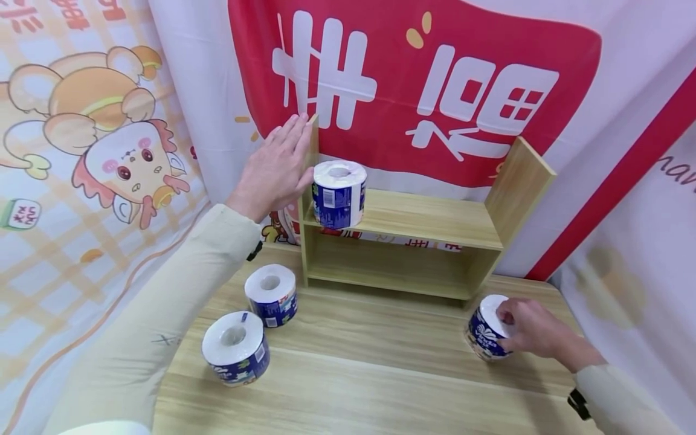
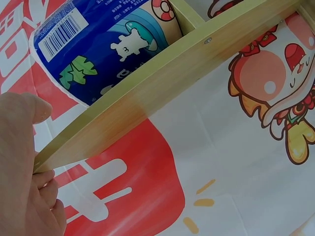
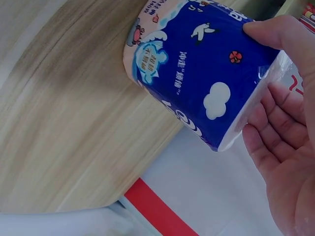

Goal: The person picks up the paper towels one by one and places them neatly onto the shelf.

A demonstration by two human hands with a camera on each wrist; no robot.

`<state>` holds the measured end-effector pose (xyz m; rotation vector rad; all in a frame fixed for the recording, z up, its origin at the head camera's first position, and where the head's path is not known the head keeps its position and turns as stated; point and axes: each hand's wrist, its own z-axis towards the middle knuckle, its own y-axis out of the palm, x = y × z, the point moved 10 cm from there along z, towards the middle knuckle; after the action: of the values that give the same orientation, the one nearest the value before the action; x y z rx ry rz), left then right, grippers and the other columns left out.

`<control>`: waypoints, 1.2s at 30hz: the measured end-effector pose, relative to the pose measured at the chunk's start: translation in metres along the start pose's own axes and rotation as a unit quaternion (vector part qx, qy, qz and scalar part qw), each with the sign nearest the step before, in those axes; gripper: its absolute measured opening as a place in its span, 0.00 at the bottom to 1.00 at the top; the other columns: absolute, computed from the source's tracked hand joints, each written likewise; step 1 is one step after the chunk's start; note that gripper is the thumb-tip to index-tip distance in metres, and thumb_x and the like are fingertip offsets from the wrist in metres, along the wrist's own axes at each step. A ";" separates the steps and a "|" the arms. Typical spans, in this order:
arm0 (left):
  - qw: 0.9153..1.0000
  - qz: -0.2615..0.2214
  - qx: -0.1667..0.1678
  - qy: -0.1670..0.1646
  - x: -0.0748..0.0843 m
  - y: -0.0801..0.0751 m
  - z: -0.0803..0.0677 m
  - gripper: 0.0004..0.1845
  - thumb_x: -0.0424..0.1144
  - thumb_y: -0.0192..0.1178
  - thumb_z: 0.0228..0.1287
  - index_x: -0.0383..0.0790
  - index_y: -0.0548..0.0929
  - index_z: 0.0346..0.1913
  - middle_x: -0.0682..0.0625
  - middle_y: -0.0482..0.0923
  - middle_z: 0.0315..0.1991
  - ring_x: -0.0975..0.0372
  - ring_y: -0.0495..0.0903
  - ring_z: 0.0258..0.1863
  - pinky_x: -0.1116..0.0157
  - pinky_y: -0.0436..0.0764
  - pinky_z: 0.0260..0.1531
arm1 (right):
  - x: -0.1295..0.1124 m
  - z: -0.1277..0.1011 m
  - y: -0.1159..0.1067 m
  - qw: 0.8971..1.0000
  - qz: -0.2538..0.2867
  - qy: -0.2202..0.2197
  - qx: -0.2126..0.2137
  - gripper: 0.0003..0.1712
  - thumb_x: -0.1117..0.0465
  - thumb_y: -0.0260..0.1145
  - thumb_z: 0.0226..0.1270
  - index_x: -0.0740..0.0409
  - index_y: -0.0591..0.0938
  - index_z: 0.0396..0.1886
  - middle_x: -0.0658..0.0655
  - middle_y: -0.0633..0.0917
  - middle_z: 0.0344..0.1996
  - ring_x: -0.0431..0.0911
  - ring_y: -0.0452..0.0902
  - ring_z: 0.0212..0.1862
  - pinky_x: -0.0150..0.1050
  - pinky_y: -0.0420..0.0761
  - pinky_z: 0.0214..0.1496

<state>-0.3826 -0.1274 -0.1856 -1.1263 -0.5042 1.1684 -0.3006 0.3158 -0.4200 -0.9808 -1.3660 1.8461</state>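
Observation:
In the head view my left hand (image 1: 280, 160) is at the left side panel (image 1: 313, 142) of a small wooden shelf, fingers extended along its upper part. The left wrist view shows the panel's edge between my thumb (image 2: 37, 108) and fingers, the thumb standing off it. Beside that hand, a blue-and-white toilet paper roll (image 1: 339, 196) stands on the upper board. With my right hand (image 1: 530, 329) I grip another toilet paper roll (image 1: 486, 332) at the right of the table, thumb on its printed side (image 3: 197, 64) and fingers at its white top end.
Two more toilet paper rolls, one nearer (image 1: 236, 350) and one farther (image 1: 270, 296), stand on the wooden table (image 1: 370, 368) at left. The shelf has a lower board (image 1: 388, 272) and a right side panel (image 1: 519, 187). Printed cloth (image 1: 201, 96) hangs behind and at both sides.

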 end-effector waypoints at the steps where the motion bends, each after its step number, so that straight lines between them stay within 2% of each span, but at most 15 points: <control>1: 1.000 0.001 0.000 0.000 0.000 0.000 0.000 0.45 0.51 0.50 0.79 0.34 0.41 0.86 0.38 0.41 0.88 0.45 0.43 0.88 0.49 0.51 0.86 | 0.001 0.000 0.000 1.000 0.002 0.002 -0.005 0.23 0.58 0.86 0.33 0.48 0.79 0.27 0.41 0.75 0.24 0.30 0.63 0.29 0.28 0.68 0.28; 8: 1.000 0.000 0.002 -0.002 0.000 0.001 0.000 0.45 0.51 0.50 0.79 0.34 0.41 0.86 0.38 0.42 0.88 0.45 0.43 0.88 0.49 0.51 0.86 | 0.004 -0.002 0.001 0.999 0.006 0.009 -0.037 0.24 0.54 0.87 0.34 0.48 0.81 0.30 0.41 0.77 0.25 0.30 0.64 0.29 0.28 0.70 0.29; 25: 1.000 0.000 0.005 0.002 0.000 0.000 0.000 0.45 0.51 0.49 0.79 0.35 0.41 0.86 0.38 0.42 0.88 0.45 0.43 0.88 0.50 0.51 0.86 | -0.010 -0.011 -0.021 0.999 -0.007 -0.016 -0.043 0.25 0.55 0.86 0.33 0.46 0.78 0.28 0.40 0.74 0.23 0.29 0.61 0.27 0.26 0.66 0.27; 36: 1.000 0.002 0.005 0.003 0.000 0.000 -0.001 0.45 0.51 0.49 0.79 0.35 0.40 0.86 0.38 0.42 0.88 0.45 0.43 0.88 0.50 0.51 0.86 | -0.047 -0.013 -0.045 0.995 -0.012 -0.095 0.005 0.28 0.54 0.86 0.27 0.42 0.75 0.26 0.36 0.71 0.21 0.25 0.57 0.26 0.23 0.62 0.25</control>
<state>-0.3816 -0.1276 -0.1859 -1.1231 -0.4916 1.1696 -0.2626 0.2949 -0.3700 -0.7964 -1.4702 1.9665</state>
